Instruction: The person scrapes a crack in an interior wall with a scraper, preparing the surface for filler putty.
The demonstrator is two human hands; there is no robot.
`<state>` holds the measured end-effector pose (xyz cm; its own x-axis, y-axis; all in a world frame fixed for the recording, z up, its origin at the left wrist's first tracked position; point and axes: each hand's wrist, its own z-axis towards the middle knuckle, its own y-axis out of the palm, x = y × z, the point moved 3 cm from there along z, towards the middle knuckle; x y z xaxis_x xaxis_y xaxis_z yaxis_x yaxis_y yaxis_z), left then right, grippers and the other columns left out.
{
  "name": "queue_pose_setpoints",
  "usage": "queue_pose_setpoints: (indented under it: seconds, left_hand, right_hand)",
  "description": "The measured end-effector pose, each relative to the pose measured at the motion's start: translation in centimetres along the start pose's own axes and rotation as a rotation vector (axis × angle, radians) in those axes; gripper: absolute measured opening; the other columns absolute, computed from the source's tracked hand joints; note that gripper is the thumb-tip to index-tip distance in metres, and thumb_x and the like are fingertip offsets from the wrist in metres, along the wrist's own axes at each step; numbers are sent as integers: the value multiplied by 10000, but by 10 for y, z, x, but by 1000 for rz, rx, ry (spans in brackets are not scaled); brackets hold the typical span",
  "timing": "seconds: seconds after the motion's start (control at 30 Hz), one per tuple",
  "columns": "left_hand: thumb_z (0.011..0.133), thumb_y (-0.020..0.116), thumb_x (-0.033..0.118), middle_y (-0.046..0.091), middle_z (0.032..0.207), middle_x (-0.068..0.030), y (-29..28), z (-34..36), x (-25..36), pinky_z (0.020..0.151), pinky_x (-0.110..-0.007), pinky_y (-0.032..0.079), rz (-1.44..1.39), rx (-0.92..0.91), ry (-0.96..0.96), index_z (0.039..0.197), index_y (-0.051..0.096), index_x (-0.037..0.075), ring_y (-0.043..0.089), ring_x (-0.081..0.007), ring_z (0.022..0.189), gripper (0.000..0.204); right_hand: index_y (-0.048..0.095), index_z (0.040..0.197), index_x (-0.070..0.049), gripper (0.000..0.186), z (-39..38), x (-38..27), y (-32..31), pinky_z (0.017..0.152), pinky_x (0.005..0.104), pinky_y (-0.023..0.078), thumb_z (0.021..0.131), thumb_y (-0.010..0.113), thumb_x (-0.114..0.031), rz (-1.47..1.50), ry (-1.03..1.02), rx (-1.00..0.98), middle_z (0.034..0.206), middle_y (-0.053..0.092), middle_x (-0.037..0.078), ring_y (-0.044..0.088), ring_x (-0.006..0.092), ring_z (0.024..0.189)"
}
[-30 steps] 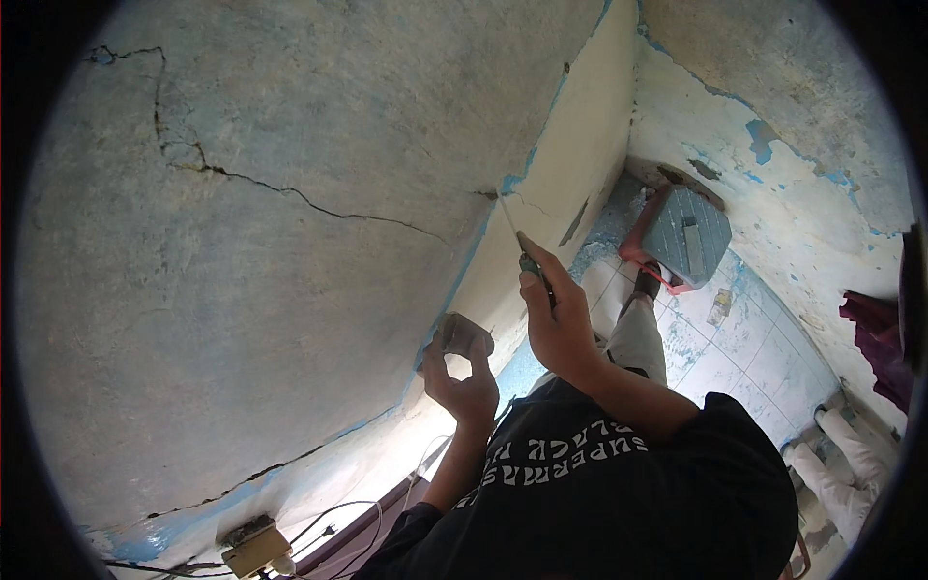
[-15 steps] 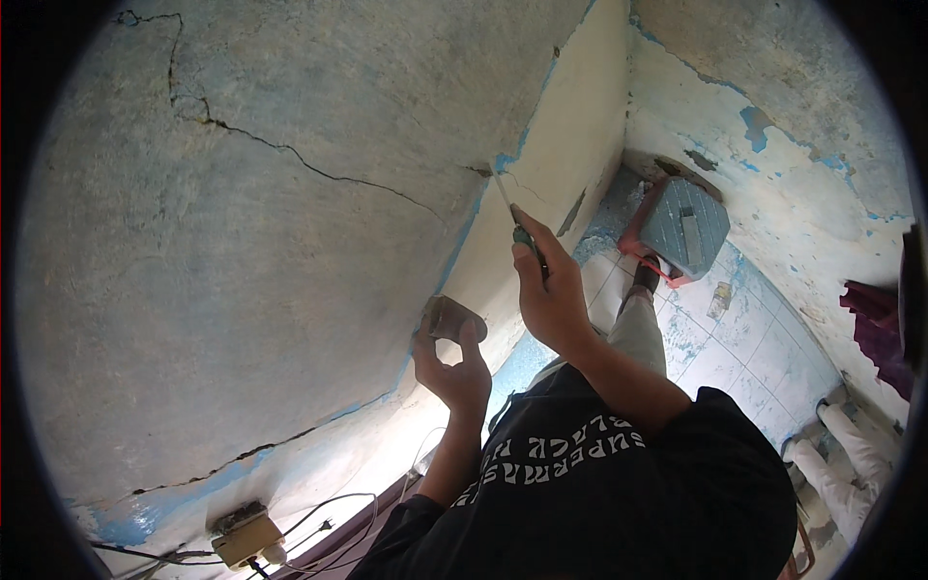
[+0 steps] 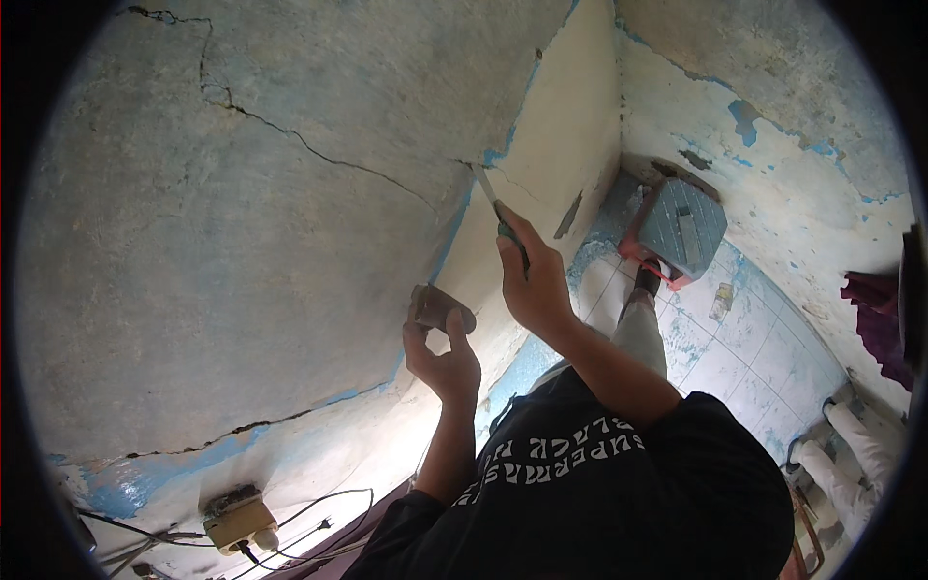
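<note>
My right hand (image 3: 536, 285) is closed around the dark handle of a narrow-bladed scraper (image 3: 485, 184). The scraper's blade tip meets the wall (image 3: 319, 232) at the border of chipped blue paint, beside the end of a small dark crack. Lower and to the left, my left hand (image 3: 445, 365) grips a small brown-grey, block-like piece (image 3: 447, 309) with rounded ends, thumb on one side and fingers on the other. It is held close to the wall; whether it touches cannot be seen. What it is made of does not show.
A long crack (image 3: 309, 150) crosses the wall at upper left. At lower left hangs a yellowish socket box (image 3: 240, 525) with loose cables. A grey-topped stool (image 3: 681, 227) with reddish legs stands in the corner on the tiled floor (image 3: 744, 348). Purple cloth (image 3: 880, 324) hangs at right.
Both hands have shifted slightly left in view, still holding the scraper and the block-like piece. The scraper tip remains near the same chipped paint. The view itself has moved a little.
</note>
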<state>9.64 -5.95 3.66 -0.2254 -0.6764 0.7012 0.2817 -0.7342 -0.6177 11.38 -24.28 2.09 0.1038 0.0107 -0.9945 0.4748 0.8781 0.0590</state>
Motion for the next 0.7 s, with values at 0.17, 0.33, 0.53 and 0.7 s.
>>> queue_pose_setpoints:
  seconds: [0.17,0.33,0.53,0.7]
  left_hand:
    - [954,753,104,708,1230,-188,-1,0,4,1009,-416,521,72,-2,19,1428,574,-24,698,-275,1136,522]
    - [873,801,88,730,1113,-178,1,2,6,932,-410,543,48,61,57,1302,637,-18,717,-305,1025,472]
    - [941,747,61,703,1230,-171,4,4,1,1044,-407,514,43,-25,-13,1424,573,-34,694,-261,1138,522]
    - [947,743,60,694,1239,-168,5,1,4,1050,-397,505,52,-43,-4,1411,574,-36,680,-253,1161,503]
  right_hand:
    - [549,1484,-40,417,-1,2,-5,734,334,531,1078,533,-134,17,-46,50,955,723,200,695,253,747]
    - [545,1487,-44,417,8,-7,-7,749,352,535,1080,525,-135,13,28,14,965,726,206,694,265,752]
    - [555,1472,-37,414,18,1,-9,780,405,550,1070,532,-132,45,124,-84,991,720,257,729,339,832]
    - [600,1431,-19,400,99,-2,-44,758,410,555,1071,525,-177,-29,17,204,1003,731,268,743,353,828]
